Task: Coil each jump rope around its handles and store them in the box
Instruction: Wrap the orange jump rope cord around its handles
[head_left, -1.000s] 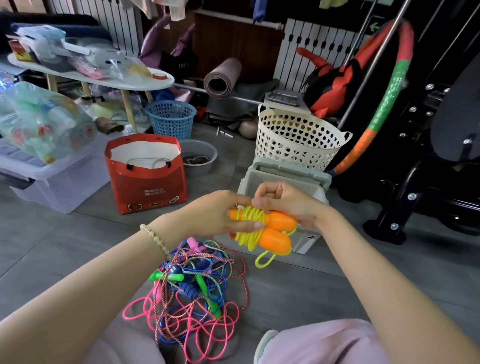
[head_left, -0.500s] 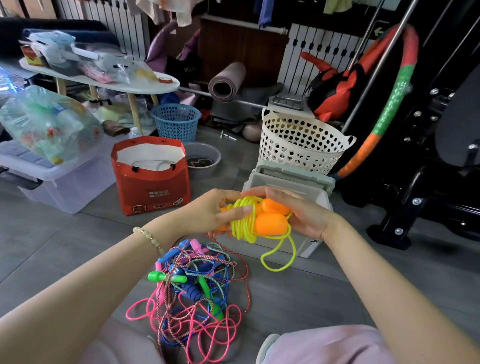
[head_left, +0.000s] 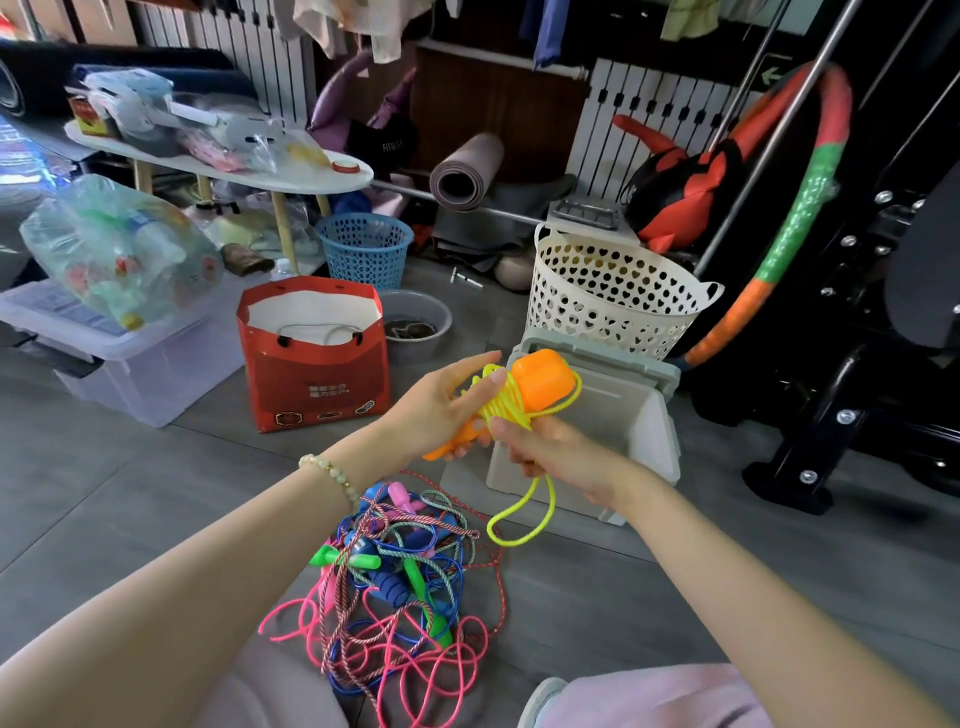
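Over the floor (head_left: 156, 493), the handles (head_left: 540, 382) have tilted toward the box (head_left: 623, 410). The left hand (head_left: 441, 405) grips them; the right hand (head_left: 556, 457) pinches the rope (head_left: 519, 530), its last loop still loose.

Soft daylight from upper left, dim right side, wide-angle edge distortion, slight blur

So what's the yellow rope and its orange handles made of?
The orange handles look like smooth hard plastic, with a soft sheen. The yellow rope is likely glossy plastic or rubber cord; it hangs in a springy loop.
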